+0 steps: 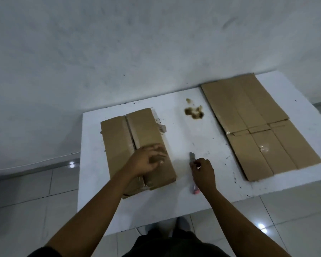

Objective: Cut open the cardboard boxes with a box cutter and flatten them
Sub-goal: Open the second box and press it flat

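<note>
A brown cardboard box lies on the left part of the white table, its two top flaps parted along a middle slit. My left hand rests palm down on the right flap near the box's front end. A box cutter with a grey blade end and a red butt lies on the table to the right of the box. My right hand is over its middle, fingers curled on the handle. A flattened cardboard box lies spread out on the right part of the table.
A brown stain marks the table between the two cardboards. The table stands against a white wall. Tiled floor surrounds it, and the table's front edge is near my legs.
</note>
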`<state>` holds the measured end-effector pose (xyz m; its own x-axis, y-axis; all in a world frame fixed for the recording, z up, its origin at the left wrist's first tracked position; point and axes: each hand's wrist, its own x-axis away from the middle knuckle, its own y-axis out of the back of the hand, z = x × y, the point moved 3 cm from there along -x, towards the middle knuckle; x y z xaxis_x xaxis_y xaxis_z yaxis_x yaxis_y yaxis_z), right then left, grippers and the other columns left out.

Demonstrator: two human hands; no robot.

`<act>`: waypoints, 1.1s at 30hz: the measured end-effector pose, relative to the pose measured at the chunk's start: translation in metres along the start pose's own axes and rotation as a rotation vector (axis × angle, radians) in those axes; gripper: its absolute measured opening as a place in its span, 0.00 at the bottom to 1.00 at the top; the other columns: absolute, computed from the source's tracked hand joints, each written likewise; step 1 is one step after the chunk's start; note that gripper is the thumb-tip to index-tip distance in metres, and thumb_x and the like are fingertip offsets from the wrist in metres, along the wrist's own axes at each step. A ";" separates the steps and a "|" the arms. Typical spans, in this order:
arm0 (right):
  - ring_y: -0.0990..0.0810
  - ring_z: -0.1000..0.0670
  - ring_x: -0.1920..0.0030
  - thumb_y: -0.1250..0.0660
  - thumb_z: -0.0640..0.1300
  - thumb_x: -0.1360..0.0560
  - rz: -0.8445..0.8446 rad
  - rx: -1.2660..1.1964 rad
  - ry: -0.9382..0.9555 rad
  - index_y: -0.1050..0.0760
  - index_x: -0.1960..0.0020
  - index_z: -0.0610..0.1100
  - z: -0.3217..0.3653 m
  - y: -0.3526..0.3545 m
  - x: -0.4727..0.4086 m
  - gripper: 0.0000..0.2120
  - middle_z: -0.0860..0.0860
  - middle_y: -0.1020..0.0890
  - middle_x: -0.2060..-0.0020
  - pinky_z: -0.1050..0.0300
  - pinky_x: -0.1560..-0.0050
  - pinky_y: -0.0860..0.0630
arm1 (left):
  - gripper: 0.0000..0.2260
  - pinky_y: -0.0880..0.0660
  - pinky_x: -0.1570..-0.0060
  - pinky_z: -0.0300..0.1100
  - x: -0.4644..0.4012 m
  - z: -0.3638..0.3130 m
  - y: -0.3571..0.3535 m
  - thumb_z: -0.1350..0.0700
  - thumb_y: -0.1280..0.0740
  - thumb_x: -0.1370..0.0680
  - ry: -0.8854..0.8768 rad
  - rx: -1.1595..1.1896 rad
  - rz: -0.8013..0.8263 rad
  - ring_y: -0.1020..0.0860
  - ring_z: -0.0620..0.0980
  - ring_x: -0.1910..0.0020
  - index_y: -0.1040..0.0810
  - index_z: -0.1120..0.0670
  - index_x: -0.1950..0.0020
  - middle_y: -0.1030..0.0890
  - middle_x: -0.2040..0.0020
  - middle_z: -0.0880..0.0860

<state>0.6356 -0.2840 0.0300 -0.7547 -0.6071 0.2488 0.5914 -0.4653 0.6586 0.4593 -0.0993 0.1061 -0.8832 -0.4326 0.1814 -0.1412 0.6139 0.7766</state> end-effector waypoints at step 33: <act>0.23 0.44 0.44 0.27 0.68 0.41 0.262 0.329 0.136 0.35 0.33 0.43 0.165 -0.056 0.026 0.46 0.47 0.29 0.41 0.47 0.47 0.23 | 0.56 0.41 0.29 0.65 0.068 0.071 -0.011 0.20 0.40 0.36 0.704 -0.102 -0.290 0.59 0.64 0.21 0.60 0.48 0.20 0.66 0.20 0.57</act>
<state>0.5361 -0.1673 0.1162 -0.5340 -0.7669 0.3559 0.6191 -0.0680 0.7824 0.3689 -0.0892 0.0673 -0.3190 -0.9066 0.2763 -0.2518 0.3622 0.8974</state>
